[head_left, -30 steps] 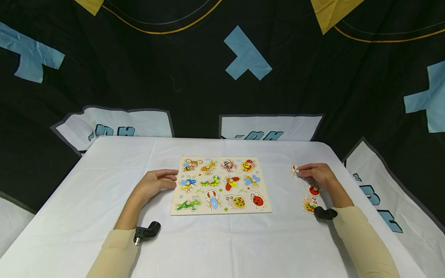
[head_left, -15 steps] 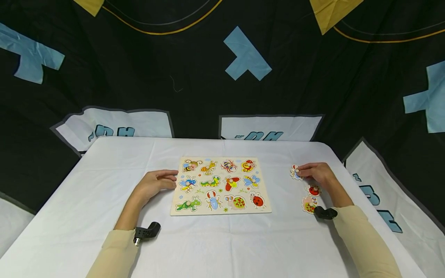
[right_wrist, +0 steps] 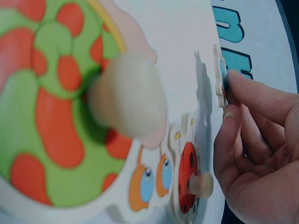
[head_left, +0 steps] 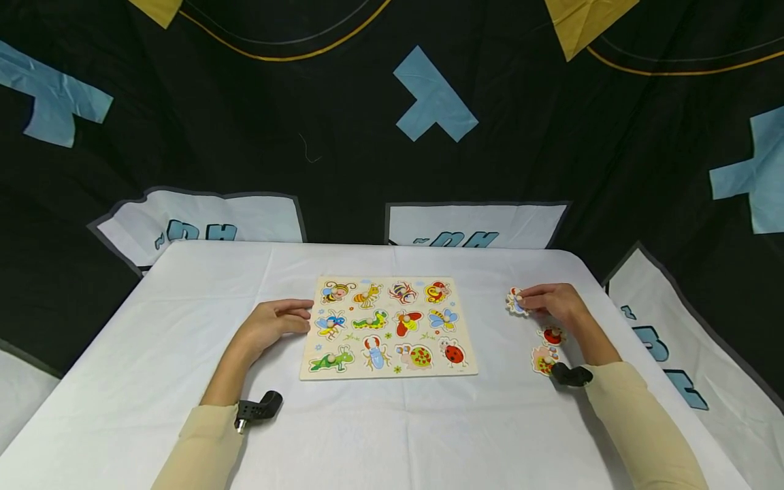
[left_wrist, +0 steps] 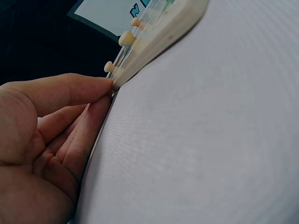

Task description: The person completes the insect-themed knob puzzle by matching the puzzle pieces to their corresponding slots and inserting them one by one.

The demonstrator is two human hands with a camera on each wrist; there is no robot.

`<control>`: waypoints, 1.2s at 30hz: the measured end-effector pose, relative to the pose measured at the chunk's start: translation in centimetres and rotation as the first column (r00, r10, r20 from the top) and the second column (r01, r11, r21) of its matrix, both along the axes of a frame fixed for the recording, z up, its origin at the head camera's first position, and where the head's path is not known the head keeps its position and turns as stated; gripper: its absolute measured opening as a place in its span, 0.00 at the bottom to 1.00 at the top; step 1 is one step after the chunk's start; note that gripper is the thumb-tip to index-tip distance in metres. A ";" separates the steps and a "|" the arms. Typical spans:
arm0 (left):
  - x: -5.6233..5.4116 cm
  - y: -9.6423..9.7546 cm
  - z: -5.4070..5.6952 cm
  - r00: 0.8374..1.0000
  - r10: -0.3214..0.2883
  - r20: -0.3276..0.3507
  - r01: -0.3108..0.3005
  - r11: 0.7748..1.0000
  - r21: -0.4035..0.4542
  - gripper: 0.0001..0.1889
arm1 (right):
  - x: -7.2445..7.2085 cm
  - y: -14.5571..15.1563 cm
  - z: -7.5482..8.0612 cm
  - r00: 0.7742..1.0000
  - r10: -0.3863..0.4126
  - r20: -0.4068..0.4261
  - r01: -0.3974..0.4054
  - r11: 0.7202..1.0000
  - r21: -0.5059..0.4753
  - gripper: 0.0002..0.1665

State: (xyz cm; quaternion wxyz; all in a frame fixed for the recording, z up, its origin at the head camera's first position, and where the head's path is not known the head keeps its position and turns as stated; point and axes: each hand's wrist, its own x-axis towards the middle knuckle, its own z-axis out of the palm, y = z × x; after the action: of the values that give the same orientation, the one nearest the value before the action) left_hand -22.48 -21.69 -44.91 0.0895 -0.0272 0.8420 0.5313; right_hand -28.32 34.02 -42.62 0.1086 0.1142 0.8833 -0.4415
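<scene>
A wooden knob puzzle board (head_left: 388,378) with colourful insect pictures lies flat on the table. My left hand (head_left: 275,325) rests at its left side. In the left wrist view, the fingertips touch the board's edge (left_wrist: 161,49), close to a corner. My right hand (head_left: 554,303) pinches a blue-and-red beetle puzzle piece (head_left: 516,301) right of the board. In the right wrist view this piece (right_wrist: 220,77) stands off the cloth, its shadow apart from it; its knob is hidden by the fingers. Nearer lie a ladybird piece (head_left: 553,335) and a snail piece (head_left: 544,361).
A white cloth (head_left: 392,435) covers the table. Behind it hangs a black backdrop (head_left: 343,156) with blue and yellow patches. The snail piece lies just beside the right wrist camera (head_left: 571,374). Knobs (left_wrist: 126,38) stick up from the board.
My right hand has raised the beetle piece and moved it slightly left. The left hand stays at the board's edge, and the board has not shifted.
</scene>
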 end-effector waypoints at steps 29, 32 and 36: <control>-0.1 0.0 -0.3 1.000 0.004 0.004 -0.004 1.000 -0.025 0.30 | 0.0 -5.7 2.0 0.986 0.125 -0.107 -0.127 0.992 -0.007 0.23; -0.1 0.0 -0.3 1.000 0.004 0.005 -0.004 1.000 -0.030 0.30 | -0.1 -6.3 2.0 0.985 0.137 -0.108 -0.139 0.990 -0.017 0.21; -0.1 0.1 -0.3 1.000 0.012 0.011 -0.012 1.000 -0.027 0.30 | -0.2 -7.4 2.0 0.983 0.151 -0.102 -0.154 0.988 -0.026 0.21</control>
State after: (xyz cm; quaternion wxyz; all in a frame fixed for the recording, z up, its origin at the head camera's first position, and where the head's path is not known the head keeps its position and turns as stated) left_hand -22.60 -21.61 -45.19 0.0906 -0.0363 0.8483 0.5204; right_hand -28.48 26.61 -40.60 0.0996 0.0222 0.8862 -0.4519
